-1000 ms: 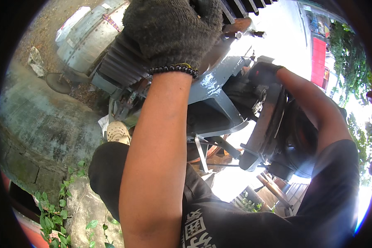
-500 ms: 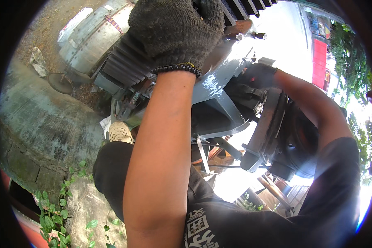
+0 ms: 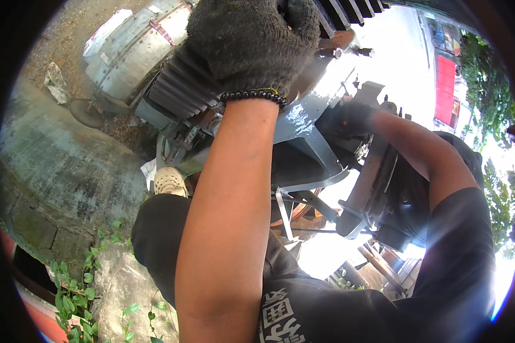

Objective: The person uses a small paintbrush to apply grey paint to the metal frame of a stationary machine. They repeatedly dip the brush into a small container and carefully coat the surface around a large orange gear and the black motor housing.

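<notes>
One wide view looks down from the person's head, quite near to the left hand (image 3: pixel 252 43) at upper middle.

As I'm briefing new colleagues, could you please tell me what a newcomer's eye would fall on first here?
Probably the gloved left hand at top centre, with a beaded bracelet at its wrist, beside ribbed metal fins. Next might come the red panel at upper right and the beige clog just left of the bare forearm.

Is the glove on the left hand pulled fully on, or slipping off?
Fully on, it seems: the dark knitted glove covers the left hand back to the beaded bracelet.
</notes>
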A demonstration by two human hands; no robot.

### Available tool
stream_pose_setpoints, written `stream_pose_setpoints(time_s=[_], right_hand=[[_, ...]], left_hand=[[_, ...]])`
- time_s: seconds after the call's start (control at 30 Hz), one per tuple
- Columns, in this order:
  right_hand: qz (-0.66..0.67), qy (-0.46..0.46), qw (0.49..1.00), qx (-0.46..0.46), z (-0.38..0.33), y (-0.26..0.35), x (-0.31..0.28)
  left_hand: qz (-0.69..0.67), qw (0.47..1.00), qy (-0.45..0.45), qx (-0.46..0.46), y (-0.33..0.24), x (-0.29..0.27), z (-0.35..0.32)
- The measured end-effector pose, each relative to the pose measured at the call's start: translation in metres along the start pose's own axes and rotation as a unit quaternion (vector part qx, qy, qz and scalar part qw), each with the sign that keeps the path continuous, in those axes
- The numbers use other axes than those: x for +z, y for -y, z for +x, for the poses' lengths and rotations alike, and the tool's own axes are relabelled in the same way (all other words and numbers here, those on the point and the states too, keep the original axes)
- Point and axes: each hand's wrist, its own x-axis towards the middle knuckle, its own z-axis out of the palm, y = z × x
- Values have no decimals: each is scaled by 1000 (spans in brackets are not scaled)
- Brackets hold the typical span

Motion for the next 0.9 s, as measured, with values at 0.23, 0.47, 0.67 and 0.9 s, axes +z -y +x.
stream_pose_setpoints(time_s=[0.23, 0.47, 0.67, 0.9], right_hand=[[138, -38, 982, 122, 25, -7, 18], [-9, -5, 997, 73, 47, -22, 49], [-30, -29, 997, 60, 47, -36, 79], [-131, -79, 988, 13, 46, -7, 40]], left_hand=[[13, 1000, 16, -19, 4, -1, 0], [32, 999, -17, 14, 6, 5, -5], [9, 999, 23, -20, -4, -2, 1], [39, 999, 16, -24, 13, -5, -3]])
